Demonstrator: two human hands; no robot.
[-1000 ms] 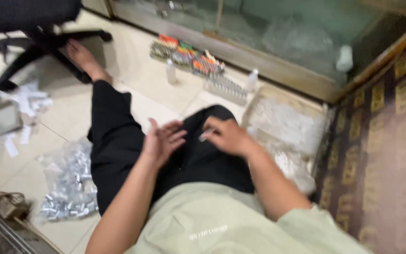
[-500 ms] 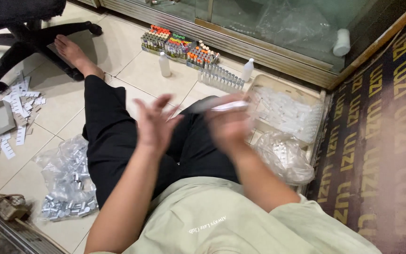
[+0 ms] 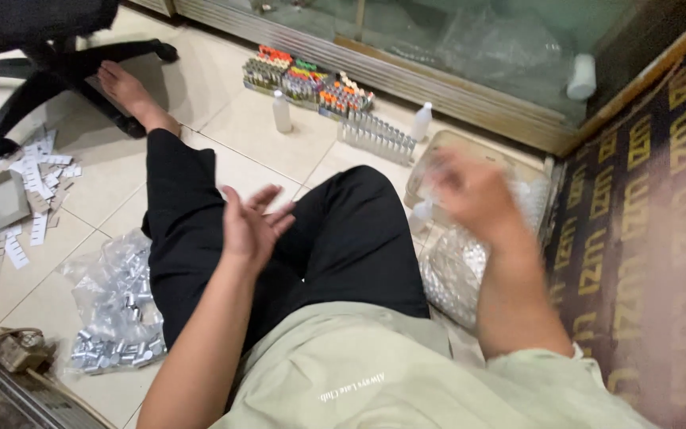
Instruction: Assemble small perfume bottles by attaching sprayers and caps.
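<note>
Head view: left hand open, empty, over lap; right hand blurred, grip unclear.

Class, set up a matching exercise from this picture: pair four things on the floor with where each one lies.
Things:
1 office chair
2 bag of silver caps
3 paper strips
4 rack of colour-capped tubes

Places:
A along the glass cabinet's base
B top-left corner, beside the bare foot
C beside the outstretched leg, near the left elbow
D scattered on tiles at the left edge

Pairs: 1-B, 2-C, 3-D, 4-A
</note>
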